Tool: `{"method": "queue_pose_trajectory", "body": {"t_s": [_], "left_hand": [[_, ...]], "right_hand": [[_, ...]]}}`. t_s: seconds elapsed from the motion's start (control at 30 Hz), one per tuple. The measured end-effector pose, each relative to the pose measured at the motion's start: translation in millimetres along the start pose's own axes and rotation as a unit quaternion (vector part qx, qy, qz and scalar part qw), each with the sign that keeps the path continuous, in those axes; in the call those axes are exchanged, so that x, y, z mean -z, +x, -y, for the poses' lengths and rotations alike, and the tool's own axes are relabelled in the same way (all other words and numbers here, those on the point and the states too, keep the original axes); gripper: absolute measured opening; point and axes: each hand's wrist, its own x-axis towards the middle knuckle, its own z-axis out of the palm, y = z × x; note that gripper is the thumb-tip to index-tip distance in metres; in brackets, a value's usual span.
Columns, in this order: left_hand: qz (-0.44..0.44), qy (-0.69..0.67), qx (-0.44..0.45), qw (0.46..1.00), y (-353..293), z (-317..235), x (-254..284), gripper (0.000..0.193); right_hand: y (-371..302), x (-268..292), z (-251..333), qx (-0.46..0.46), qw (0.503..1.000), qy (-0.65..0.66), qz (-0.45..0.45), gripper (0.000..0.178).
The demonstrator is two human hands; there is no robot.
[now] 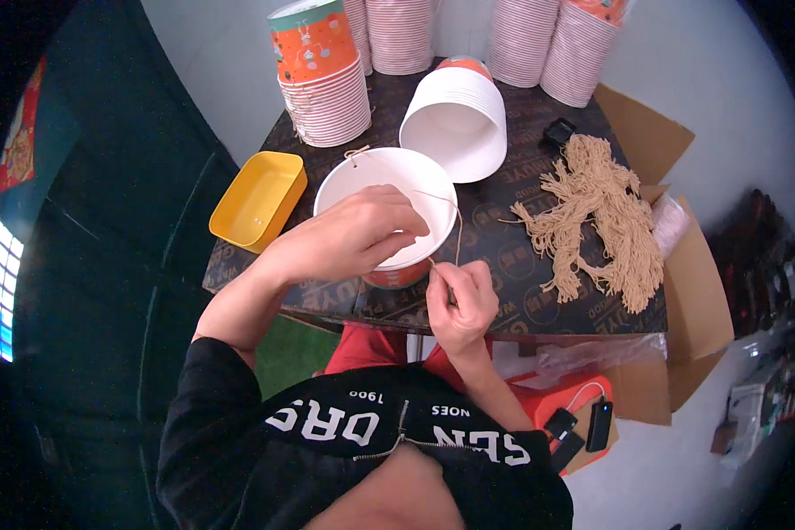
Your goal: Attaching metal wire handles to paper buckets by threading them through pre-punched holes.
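A paper bucket (389, 168), white inside and orange outside, stands near the table's front edge. A short piece of tan string (355, 155) is tied at its far left rim. My left hand (362, 231) reaches over the bucket's mouth with its fingers curled together; what they hold, if anything, is hidden. At the near right rim my right hand (462, 305) is closed, pinching a thin tan string (458, 231). That string rises from the hand and arcs over the right rim into the bucket's mouth.
Left of the bucket sits a yellow plastic box (259, 199). Behind are a stack of orange paper buckets (324, 84) and white nested buckets (458, 124) lying tipped. Cut tan strings (605, 221) lie in a heap at the right, beside a cardboard box (693, 291). Wrapped bucket stacks (399, 35) line the back.
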Motion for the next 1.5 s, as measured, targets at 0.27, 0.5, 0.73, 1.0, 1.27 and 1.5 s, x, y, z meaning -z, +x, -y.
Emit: {"method": "queue_pose_trajectory", "body": {"t_s": [0.27,0.5,0.73,1.0,1.27,1.5], "left_hand": [[-0.028,-0.001,-0.009,1.0,2,2,-3,0.013],[-0.005,-0.014,0.005,1.0,2,1,-2,0.015],[0.038,-0.031,-0.002,0.999,3,0,1,0.023],[0.068,-0.028,-0.005,0.997,8,2,2,0.023],[0.092,-0.028,0.011,0.995,8,1,5,0.024],[0.095,-0.027,0.004,0.995,9,3,3,0.022]], "right_hand": [[0,-1,-2,0.014,1.0,-0.001,0.007,0.02],[0,-2,-2,0.012,1.0,-0.001,0.015,0.02],[6,-3,2,0.023,0.999,-0.016,0.033,0.017],[3,-1,3,0.012,0.999,-0.005,0.05,0.014],[6,1,4,0.011,0.998,-0.009,0.06,0.015],[12,1,4,0.011,0.997,-0.016,0.077,0.014]]}}
